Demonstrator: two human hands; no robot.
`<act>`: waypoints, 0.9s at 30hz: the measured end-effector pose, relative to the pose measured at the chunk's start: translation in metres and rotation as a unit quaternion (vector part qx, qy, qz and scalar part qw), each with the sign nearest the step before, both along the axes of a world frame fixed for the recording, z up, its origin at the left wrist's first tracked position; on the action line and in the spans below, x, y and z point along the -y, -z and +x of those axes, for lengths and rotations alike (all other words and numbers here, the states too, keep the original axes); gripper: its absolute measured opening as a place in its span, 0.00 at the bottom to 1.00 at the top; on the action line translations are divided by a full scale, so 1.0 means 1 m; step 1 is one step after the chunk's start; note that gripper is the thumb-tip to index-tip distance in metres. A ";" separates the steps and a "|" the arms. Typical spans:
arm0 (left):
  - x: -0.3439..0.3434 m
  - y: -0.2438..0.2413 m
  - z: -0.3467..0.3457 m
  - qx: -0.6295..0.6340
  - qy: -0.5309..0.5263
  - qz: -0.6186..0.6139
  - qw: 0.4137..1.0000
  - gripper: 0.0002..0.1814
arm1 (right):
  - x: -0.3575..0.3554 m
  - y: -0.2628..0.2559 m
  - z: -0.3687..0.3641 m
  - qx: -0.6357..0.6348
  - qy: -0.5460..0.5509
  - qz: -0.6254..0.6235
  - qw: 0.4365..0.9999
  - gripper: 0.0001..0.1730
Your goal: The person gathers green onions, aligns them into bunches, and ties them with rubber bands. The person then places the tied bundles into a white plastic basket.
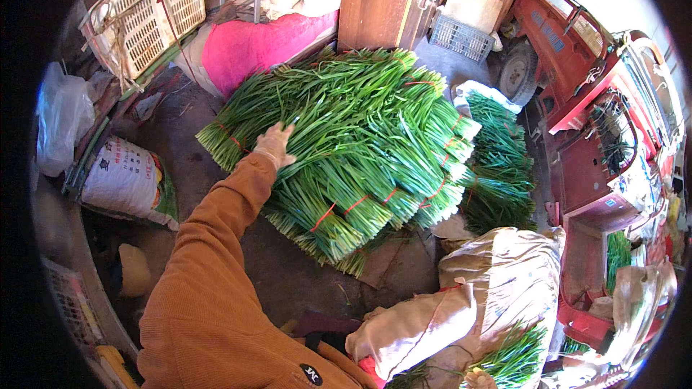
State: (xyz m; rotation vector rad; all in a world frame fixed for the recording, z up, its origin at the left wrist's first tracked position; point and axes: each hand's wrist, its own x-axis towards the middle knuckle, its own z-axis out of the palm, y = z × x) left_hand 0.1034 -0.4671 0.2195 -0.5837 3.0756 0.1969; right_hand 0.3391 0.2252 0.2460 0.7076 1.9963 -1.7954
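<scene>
My left hand (274, 146), in a thin pale glove, reaches out onto a large stacked pile of garlic chives (346, 113). Its fingers are spread over the long green leaves near the pile's left side. Red ties bind the bundles near their pale cut ends, such as the front bundle (330, 221). At the bottom edge, what looks like the gloved fingers of my right hand (479, 379) show beside some loose chives (511, 354). Most of that hand is cut off, so its grip is hidden.
Beige sacking (503, 275) lies at the lower right. Darker chives (494, 156) stand behind the pile, near a red cargo tricycle (573, 54). A printed woven sack (127, 178) and a plastic crate (157, 21) are on the left. Pink cloth (254, 48) borders the pile's back.
</scene>
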 end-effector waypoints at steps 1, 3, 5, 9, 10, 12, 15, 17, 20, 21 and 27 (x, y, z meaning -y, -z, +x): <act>0.002 0.010 -0.006 -0.090 0.071 -0.002 0.993 0.41 | 0.003 -0.004 -0.001 0.005 0.003 0.003 1.000 0.16; -0.012 0.018 -0.020 -0.139 0.172 -0.035 0.975 0.25 | 0.008 -0.012 -0.002 0.017 0.015 0.008 1.000 0.16; -0.023 0.022 -0.036 -0.039 0.165 -0.062 0.984 0.23 | 0.011 -0.010 -0.005 0.036 0.043 0.009 0.998 0.16; -0.041 0.022 -0.072 0.148 0.141 -0.107 0.973 0.19 | -0.057 0.081 0.009 -0.034 -0.054 0.016 0.998 0.17; -0.035 0.032 -0.078 0.157 0.139 -0.137 0.968 0.17 | -0.063 0.090 0.011 -0.052 -0.088 0.028 0.994 0.17; -0.022 0.064 -0.092 0.175 0.136 -0.195 0.956 0.13 | -0.061 0.090 0.009 -0.037 -0.068 0.010 0.997 0.17; -0.028 0.038 -0.092 0.209 0.093 -0.141 0.963 0.17 | -0.025 0.053 0.002 0.026 0.047 -0.051 0.997 0.17; -0.018 0.047 -0.095 0.102 0.031 -0.017 0.994 0.15 | -0.029 0.058 0.006 0.018 0.046 -0.055 0.997 0.17; 0.008 0.073 -0.106 -0.081 0.001 0.065 0.995 0.18 | -0.003 0.032 -0.005 0.045 0.102 -0.028 0.993 0.17; 0.020 0.090 -0.113 -0.190 0.011 0.094 0.977 0.22 | 0.000 0.027 -0.007 0.046 0.096 -0.015 0.994 0.17; 0.018 0.056 -0.143 -0.375 0.081 0.323 0.865 0.19 | 0.011 0.013 -0.011 0.052 0.087 0.006 0.995 0.17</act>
